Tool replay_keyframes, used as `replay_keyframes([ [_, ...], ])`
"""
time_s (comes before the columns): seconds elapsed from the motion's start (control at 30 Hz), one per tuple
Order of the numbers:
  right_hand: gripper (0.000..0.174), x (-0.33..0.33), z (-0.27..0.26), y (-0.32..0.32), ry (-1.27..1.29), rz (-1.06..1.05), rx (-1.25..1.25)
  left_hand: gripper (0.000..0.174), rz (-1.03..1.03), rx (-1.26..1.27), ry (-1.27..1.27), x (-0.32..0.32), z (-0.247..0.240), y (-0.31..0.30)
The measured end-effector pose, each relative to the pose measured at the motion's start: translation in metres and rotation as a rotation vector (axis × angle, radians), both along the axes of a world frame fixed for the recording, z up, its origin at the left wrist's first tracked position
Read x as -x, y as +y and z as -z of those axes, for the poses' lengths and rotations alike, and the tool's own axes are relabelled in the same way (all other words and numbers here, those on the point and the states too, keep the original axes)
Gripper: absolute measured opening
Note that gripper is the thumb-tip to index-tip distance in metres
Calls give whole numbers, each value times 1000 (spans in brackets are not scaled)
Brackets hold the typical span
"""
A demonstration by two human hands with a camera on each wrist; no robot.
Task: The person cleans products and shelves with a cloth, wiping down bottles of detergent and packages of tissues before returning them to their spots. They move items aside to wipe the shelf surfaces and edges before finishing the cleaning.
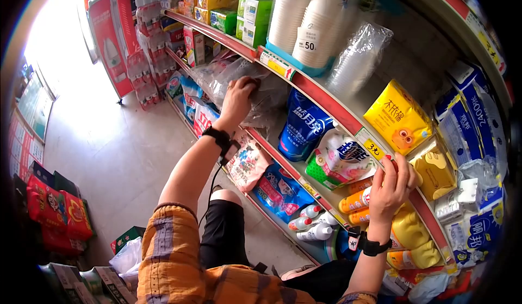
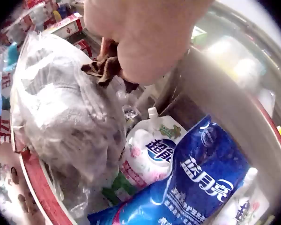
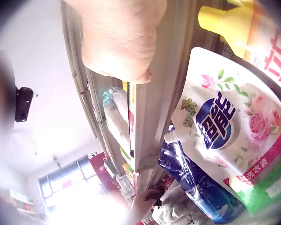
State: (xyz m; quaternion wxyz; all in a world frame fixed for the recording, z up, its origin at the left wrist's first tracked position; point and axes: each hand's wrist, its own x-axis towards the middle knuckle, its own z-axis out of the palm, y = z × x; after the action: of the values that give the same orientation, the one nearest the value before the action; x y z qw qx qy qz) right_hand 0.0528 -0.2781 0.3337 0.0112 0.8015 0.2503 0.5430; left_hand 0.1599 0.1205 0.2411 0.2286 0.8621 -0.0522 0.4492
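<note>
In the head view my left hand (image 1: 239,94) reaches to the middle shelf, over a clear plastic bag (image 1: 209,81) with grey contents. Its fingers hold a crumpled brown cloth (image 2: 105,68), which hangs beside the bulging bag in the left wrist view. Right of the bag stand a blue detergent pouch (image 1: 304,124) and a white floral detergent pouch (image 1: 340,157). My right hand (image 1: 389,187) grips the red front edge (image 1: 429,217) of the shelf above, close to a yellow price tag (image 1: 372,147). In the right wrist view, part of this hand's fingers is hidden behind the palm.
Above the price strip sit stacked paper cups (image 1: 312,32), a sleeve of clear cups (image 1: 359,59) and a yellow tissue pack (image 1: 399,116). Orange bottles (image 1: 356,200) stand below my right hand. Red packages (image 1: 57,206) are stacked across the aisle floor (image 1: 109,146).
</note>
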Motion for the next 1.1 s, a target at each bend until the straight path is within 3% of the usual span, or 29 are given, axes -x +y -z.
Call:
replay_keyframes([
  [0.1,25,-3,2,-1,-31,-2,-5,32,78,-65,206,-25,18,14],
  [0.13,24,-4,3,-1,-37,-3,-4,26,48,-193,368,-11,2,-3],
  [0.17,24,-4,3,-1,-41,1,-3,26,54,-192,370,-12,5,-9],
  [0.23,24,-2,1,-1,-33,7,3,21,393,-572,310,-16,12,-19],
  [0.27,23,-2,0,0,-32,3,6,21,449,-569,315,-23,17,-20],
  [0.3,23,-3,1,1,-29,3,14,21,451,-561,316,-25,13,-21],
  [0.4,23,-4,1,1,-54,5,22,20,81,-250,236,-41,-1,-15],
  [0.5,22,-4,2,2,-61,28,17,22,-29,-69,130,-66,0,4],
  [0.53,22,-5,3,2,-71,29,12,22,-29,-68,130,-72,7,4],
  [0.6,22,-6,5,1,-75,32,1,24,116,-261,442,-79,16,2],
  [0.63,22,-7,5,2,-73,33,0,24,117,-262,444,-79,20,-3],
  [0.7,22,-6,4,3,-86,40,11,26,293,-521,388,-79,26,-16],
  [0.77,22,-6,4,2,-88,48,38,30,308,-512,510,-78,13,-17],
  [0.83,22,-7,5,1,-98,62,50,23,345,-137,275,-85,8,-10],
  [0.87,22,-7,4,2,-103,65,59,25,273,-155,121,-93,7,-4],
  [0.97,22,-7,6,2,-109,86,66,28,104,-227,8,-140,32,17],
  [1.03,21,-9,7,2,-108,81,58,27,119,-206,15,-151,39,14],
  [1.1,21,-8,7,2,-114,83,59,23,208,-428,230,-144,48,1],
])
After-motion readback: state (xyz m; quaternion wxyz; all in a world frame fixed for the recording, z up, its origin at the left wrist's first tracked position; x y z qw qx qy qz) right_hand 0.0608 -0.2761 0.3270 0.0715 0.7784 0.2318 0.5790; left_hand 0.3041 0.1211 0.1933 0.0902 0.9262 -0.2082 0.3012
